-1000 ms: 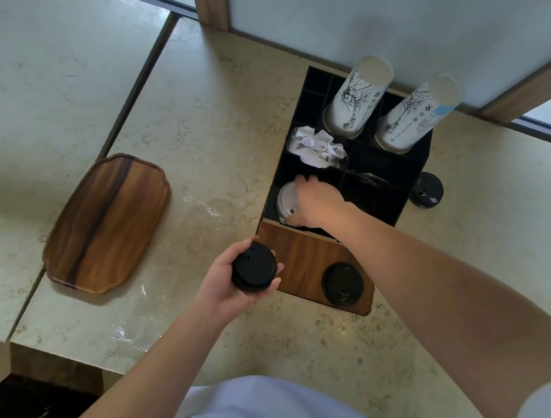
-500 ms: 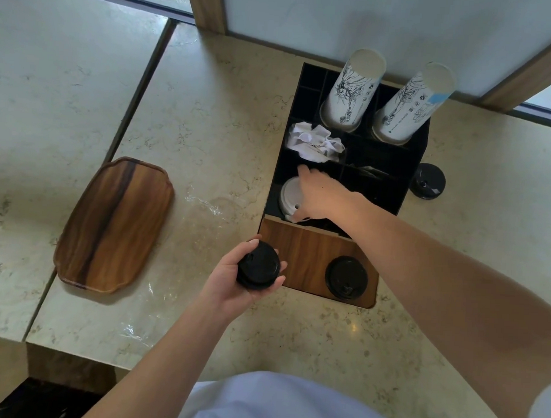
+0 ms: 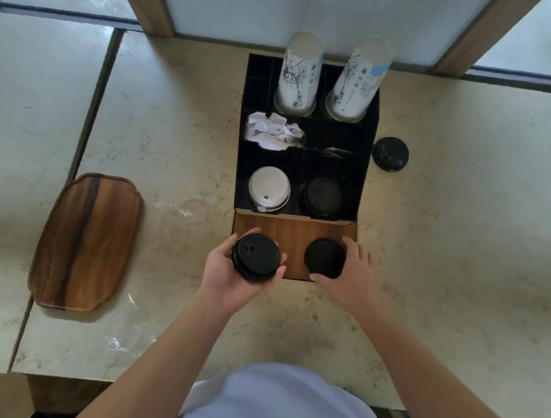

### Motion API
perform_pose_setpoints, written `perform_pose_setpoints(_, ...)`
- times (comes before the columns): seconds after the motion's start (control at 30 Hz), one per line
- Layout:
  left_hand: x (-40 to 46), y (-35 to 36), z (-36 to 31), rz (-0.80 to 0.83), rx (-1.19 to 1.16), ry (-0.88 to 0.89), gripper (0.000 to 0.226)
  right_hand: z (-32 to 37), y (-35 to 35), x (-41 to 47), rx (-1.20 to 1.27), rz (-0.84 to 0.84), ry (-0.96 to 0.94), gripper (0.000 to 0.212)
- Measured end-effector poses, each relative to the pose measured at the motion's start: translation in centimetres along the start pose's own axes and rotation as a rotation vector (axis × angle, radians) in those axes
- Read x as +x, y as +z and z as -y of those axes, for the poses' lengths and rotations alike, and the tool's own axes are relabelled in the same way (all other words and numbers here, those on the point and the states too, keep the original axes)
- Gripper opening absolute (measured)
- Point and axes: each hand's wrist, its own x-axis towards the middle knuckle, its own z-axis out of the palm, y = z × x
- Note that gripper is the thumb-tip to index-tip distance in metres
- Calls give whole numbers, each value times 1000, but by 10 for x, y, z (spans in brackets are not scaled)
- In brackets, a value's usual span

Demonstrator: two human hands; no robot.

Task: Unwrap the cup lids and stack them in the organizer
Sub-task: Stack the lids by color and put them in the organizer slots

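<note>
My left hand (image 3: 230,279) holds a stack of black cup lids (image 3: 255,257) in front of the organizer's wooden front panel (image 3: 293,235). My right hand (image 3: 348,276) curls around another black lid (image 3: 324,256) lying against that panel. Inside the black organizer (image 3: 366,168), a stack of white lids (image 3: 268,188) fills the near left compartment and black lids (image 3: 322,196) fill the near right one.
Two stacks of printed paper cups (image 3: 300,74) (image 3: 357,83) stand upside down at the organizer's back. Crumpled white wrapping (image 3: 273,131) lies in a middle compartment. A loose black lid (image 3: 390,153) lies right of the organizer. A wooden tray (image 3: 86,241) sits at left; clear plastic film (image 3: 173,206) lies nearby.
My right hand has left the white lids in the organizer and come back to the black lid by the front panel. My left hand stays on its black lids.
</note>
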Motion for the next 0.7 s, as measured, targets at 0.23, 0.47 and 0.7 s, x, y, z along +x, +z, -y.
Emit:
perform_pose_setpoints(0.23, -1, 14, 15, -40, 109, 12, 44, -1, 11, 13, -37, -23, -34, 108)
perform_pose_setpoints(0.47, 1, 13, 26, -85, 147, 15, 36, 12, -10, 11, 195, -127, -163, 97)
perform_pose_setpoints(0.7, -2, 15, 37, 26, 116, 41, 50, 46, -46, -35, 473, -39, -318, 99)
